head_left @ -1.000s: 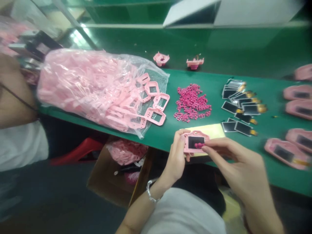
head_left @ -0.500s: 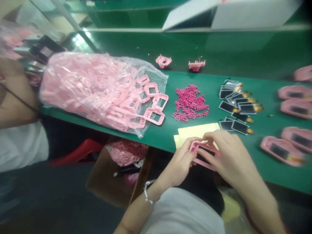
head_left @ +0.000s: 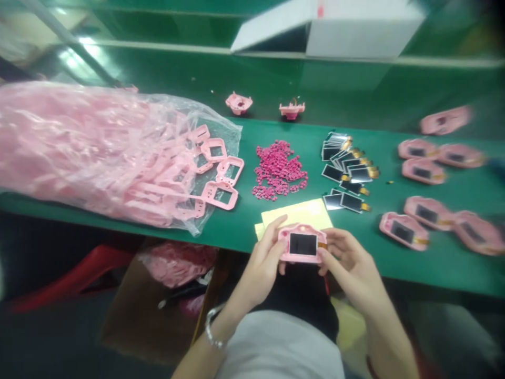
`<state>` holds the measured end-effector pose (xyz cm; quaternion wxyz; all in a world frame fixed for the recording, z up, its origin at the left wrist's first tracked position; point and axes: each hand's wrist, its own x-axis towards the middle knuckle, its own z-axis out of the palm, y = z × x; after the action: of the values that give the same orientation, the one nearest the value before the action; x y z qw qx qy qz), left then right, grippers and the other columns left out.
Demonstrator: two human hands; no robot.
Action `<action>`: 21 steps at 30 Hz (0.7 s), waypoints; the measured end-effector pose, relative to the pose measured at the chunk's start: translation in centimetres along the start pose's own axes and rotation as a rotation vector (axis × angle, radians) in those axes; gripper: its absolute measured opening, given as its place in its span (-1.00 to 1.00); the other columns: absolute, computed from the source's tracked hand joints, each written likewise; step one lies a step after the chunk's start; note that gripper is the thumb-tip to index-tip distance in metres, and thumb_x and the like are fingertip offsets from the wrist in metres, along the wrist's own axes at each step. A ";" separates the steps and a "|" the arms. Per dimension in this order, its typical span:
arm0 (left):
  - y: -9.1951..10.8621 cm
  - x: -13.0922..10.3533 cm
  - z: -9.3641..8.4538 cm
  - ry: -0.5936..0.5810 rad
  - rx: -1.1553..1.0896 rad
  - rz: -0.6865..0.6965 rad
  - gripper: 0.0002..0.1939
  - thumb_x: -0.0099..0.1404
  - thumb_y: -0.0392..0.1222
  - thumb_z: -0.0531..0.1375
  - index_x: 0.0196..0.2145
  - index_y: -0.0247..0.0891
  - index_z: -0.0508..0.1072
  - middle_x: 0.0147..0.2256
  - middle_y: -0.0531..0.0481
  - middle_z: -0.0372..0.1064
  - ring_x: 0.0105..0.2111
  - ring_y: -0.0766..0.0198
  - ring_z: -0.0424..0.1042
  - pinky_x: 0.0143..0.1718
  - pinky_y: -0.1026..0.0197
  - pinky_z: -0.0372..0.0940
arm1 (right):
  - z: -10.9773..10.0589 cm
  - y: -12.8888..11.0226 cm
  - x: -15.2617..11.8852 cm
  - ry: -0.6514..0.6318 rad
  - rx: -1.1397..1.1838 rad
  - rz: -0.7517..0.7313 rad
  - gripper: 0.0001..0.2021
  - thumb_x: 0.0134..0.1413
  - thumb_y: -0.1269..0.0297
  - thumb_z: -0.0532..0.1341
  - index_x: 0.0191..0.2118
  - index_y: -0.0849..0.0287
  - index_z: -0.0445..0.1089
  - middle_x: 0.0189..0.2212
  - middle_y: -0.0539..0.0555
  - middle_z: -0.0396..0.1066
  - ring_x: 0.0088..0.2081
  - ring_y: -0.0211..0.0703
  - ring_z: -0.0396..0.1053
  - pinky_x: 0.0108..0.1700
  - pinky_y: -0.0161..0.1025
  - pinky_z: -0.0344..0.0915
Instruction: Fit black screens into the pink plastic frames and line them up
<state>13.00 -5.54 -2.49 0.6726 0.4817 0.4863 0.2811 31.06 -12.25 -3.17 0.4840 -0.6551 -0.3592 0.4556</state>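
Observation:
Between my two hands is a pink plastic camera-shaped casing (head_left: pixel 303 258), with a dark display screen (head_left: pixel 303 244) set in its window. My left hand (head_left: pixel 260 268) grips its left end, thumb on the front face. At the right end, my right hand (head_left: pixel 351 268) pinches the casing near the screen's orange ribbon tab. Just beyond the casing lie pale yellow sheets (head_left: pixel 300 213). Further off are a heap of small magenta button pieces (head_left: pixel 278 168) and a group of loose screens (head_left: pixel 347 163) with orange tabs.
A large clear bag of pink frames (head_left: pixel 98 152) covers the left of the green bench (head_left: pixel 244 231). Several pink casings with screens (head_left: pixel 404 231) lie at the right. Two pink parts (head_left: pixel 239 103) stand at the back. Under the bench is a cardboard box (head_left: pixel 145 310).
The view has shifted rightward. My hands have turned the casing to face me and spread to its two ends; its screen now shows in full. My right fingers have moved off the middle.

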 end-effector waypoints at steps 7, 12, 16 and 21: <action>1.8 4.1 -8.9 0.847 1.081 0.317 -0.65 0.43 -0.08 0.18 0.09 -0.24 0.55 -0.02 -0.20 0.54 -0.06 -0.08 0.48 -0.14 0.07 0.30 | -15.0 1.2 0.8 0.616 -0.144 -0.040 -0.76 0.03 0.11 0.48 -0.24 0.05 0.50 -0.41 0.08 0.53 -0.45 -0.06 0.53 -0.40 -0.10 0.61; 2.9 5.8 -11.7 0.811 1.324 0.269 -0.60 0.56 0.03 0.03 0.12 -0.21 0.50 -0.02 -0.09 0.52 -0.06 -0.01 0.47 -0.11 0.12 0.23 | -24.4 -0.5 2.7 0.929 -0.308 -0.066 -0.76 -0.03 0.26 0.47 -0.47 -0.01 0.37 -0.61 0.01 0.38 -0.59 -0.13 0.42 -0.43 -0.09 0.49; 3.9 6.6 -11.5 0.752 1.398 0.169 -0.60 0.54 0.01 0.05 0.13 -0.23 0.49 -0.31 -0.01 0.46 -0.29 0.11 0.43 -0.18 0.18 0.17 | -27.5 -0.9 7.7 0.989 -0.584 -0.037 -0.73 0.08 0.31 0.43 -0.46 0.14 0.31 -0.59 -0.10 0.29 -0.55 -0.33 0.27 -0.42 -0.28 0.33; 4.7 6.9 -11.6 0.605 1.294 0.229 -0.74 0.46 -0.18 0.11 -0.01 -0.27 0.51 -0.27 -0.06 0.48 -0.26 0.03 0.46 -0.26 0.19 0.16 | -28.1 -1.8 11.3 0.790 -0.869 -0.073 -0.70 0.21 0.13 0.33 -0.48 0.09 0.31 -0.59 -0.07 0.23 -0.51 -0.26 0.18 -0.33 -0.19 0.22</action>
<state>5.25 6.39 -1.52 0.0549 0.7324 0.6667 0.1269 61.21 -10.03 -0.99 0.2835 -0.9007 -0.3279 -0.0291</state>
